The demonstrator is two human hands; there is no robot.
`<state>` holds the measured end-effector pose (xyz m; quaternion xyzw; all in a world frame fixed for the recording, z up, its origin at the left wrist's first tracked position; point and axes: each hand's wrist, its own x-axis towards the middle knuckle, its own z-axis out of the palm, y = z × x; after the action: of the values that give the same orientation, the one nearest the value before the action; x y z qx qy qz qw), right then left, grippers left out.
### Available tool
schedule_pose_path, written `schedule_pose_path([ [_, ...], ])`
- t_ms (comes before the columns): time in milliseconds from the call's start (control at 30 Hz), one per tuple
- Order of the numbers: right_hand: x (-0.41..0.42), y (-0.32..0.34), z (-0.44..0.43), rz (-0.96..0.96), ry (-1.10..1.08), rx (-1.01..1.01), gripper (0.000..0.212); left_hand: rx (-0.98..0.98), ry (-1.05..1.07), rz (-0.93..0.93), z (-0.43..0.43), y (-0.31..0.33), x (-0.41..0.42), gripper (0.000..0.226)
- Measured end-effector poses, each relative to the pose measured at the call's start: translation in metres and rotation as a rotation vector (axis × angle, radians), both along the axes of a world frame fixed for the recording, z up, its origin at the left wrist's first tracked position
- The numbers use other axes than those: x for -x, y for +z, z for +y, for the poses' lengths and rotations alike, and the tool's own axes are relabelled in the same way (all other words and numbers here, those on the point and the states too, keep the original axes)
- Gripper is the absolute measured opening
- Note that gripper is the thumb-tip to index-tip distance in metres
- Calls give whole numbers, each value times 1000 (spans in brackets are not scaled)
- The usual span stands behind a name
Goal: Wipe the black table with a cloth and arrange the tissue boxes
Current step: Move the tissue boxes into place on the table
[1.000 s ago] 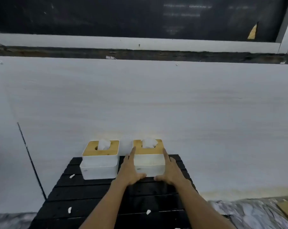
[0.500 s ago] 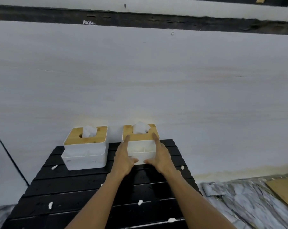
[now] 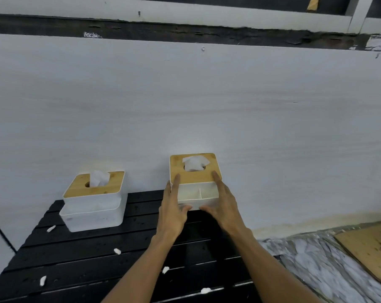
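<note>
Head view: a black slatted table [image 3: 97, 248] stands against a pale wall [image 3: 185, 101], with small white scraps [image 3: 117, 251] scattered over its slats. To the right of the table lie a marbled sheet [image 3: 312, 265] and a piece of brown board [image 3: 369, 248]. A left tissue box [image 3: 93, 202], white with a wooden lid and a tissue poking up, sits on the far left part of the table, close to the wall. Well to its right, the right tissue box [image 3: 195, 182] is gripped from both sides. The left hand [image 3: 172, 213] presses its left side, forefinger laid up to the lid's edge and thumb curled under the near edge; the right hand [image 3: 224, 206] mirrors this on the right side. Both hands are partly open, fingers extended along the box. The box appears lifted clear of the table, though the hands hide its underside, so this is not certain. Its open front compartment faces the camera.
</note>
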<state>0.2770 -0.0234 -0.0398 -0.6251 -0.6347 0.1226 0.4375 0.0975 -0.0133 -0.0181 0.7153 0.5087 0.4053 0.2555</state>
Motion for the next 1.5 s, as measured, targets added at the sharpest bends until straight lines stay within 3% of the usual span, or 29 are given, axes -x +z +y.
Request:
schedule_pose_path([
  [600, -42, -12, 25, -41, 63, 193, 116, 183, 36, -4, 12, -9, -34, 97],
  [1000, -41, -15, 24, -22, 45, 249, 119, 184, 11, 49, 17, -16, -32, 97],
  [1167, -37, -11, 20, -11, 27, 238, 132, 188, -1, 99, 16, -9, -17, 108],
  [1233, -30, -6, 16, -25, -52, 220, 141, 135, -4, 87, 12, -5, 2, 106],
  [1333, -1, 11, 1, -111, -167, 78, 132, -59, 34, 57, -1, 6, 49, 92],
  [1433, 53, 35, -13, -118, -69, -161, 113, -199, 149, 33, -8, 18, 115, 82],
  [1500, 98, 45, -13, -121, 45, -144, 109, -219, 267, 87, -4, 21, 164, 84],
])
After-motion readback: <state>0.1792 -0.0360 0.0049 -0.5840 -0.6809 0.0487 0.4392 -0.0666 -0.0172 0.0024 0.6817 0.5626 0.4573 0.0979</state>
